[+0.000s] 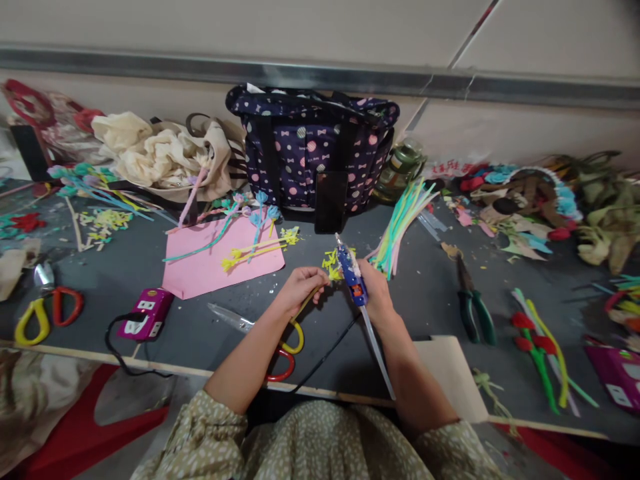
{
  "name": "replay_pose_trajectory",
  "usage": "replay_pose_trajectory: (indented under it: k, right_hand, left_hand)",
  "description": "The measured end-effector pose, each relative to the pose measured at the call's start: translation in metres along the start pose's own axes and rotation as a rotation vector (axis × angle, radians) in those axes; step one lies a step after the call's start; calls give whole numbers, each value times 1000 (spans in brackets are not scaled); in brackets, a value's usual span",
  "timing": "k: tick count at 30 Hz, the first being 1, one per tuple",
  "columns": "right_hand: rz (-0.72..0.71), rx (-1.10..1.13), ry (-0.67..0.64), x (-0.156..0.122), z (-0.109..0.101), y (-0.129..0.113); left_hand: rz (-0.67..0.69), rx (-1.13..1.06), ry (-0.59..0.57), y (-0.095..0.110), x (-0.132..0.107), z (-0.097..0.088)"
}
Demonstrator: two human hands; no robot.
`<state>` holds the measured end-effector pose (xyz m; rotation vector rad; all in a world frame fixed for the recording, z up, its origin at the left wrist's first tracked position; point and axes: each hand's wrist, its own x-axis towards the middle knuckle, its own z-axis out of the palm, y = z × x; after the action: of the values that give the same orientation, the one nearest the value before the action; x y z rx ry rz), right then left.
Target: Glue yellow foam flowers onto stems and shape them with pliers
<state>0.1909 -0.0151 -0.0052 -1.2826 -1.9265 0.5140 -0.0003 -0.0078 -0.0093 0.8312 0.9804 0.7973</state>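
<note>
- Head view: the blue glue gun (353,275) stands nozzle-up over the middle of the table, just beside yellow clippings (331,259), a clear glue stick (379,353) trailing from its rear.
- The right hand (379,291) is closed around the gun; the left hand (303,288) has its fingers pinched on a thin brownish stem (305,303).
- Scissors (231,318) lie partly under the left forearm.
- The table (425,297) is dark grey, flecked with scraps and edged in pale wood.
- A pink sheet (193,277) bearing fuzzy stems lies left; a pastel bundle (403,227) and pliers (469,300) lie right.
- Behind, a phone (331,203) leans against a dark patterned bag (300,157).
- A metal rail (165,65) crosses the pale wall (325,27).
</note>
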Motion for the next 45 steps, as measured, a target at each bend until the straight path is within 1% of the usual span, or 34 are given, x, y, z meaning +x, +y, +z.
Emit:
replay_pose_trajectory:
  k: [7, 14, 16, 18, 20, 22, 24, 25, 28, 33, 37, 41, 45]
  right_hand:
    - [-45, 5, 4, 2, -3, -4]
    - [-17, 7, 6, 2, -3, -3]
    - [10, 21, 29, 1, 0, -2]
    - [48, 47, 128, 1, 5, -2]
    - [94, 88, 309, 1, 9, -4]
    - [130, 139, 487, 1, 11, -6]
    - [159, 218, 592, 2, 10, -7]
    - [172, 260, 616, 3, 10, -7]
    - [192, 326, 617, 4, 9, -7]
    - [135, 266, 561, 4, 12, -12]
    - [138, 226, 559, 5, 13, -17]
    - [134, 225, 548, 5, 12, -16]
    - [139, 191, 537, 5, 14, -15]
  left_hand:
    - [2, 2, -3, 0, 0, 0]
    - [8, -2, -11, -3, 1, -1]
    - [12, -10, -14, -3, 1, -1]
    - [12, -32, -10, -1, 0, 0]
    - [27, -74, -2, 2, -1, 2]
    - [71, -116, 13, 5, -3, 3]
    - [136, -150, 36, 6, -4, 5]
    - [169, -165, 47, 6, -5, 5]
    - [247, -192, 71, 7, -6, 6]
    - [320, -161, 101, 7, -8, 5]
    - [335, -171, 102, 7, -10, 5]
    - [351, -223, 64, 8, -11, 7]
    - [319, -304, 49, 9, -9, 6]
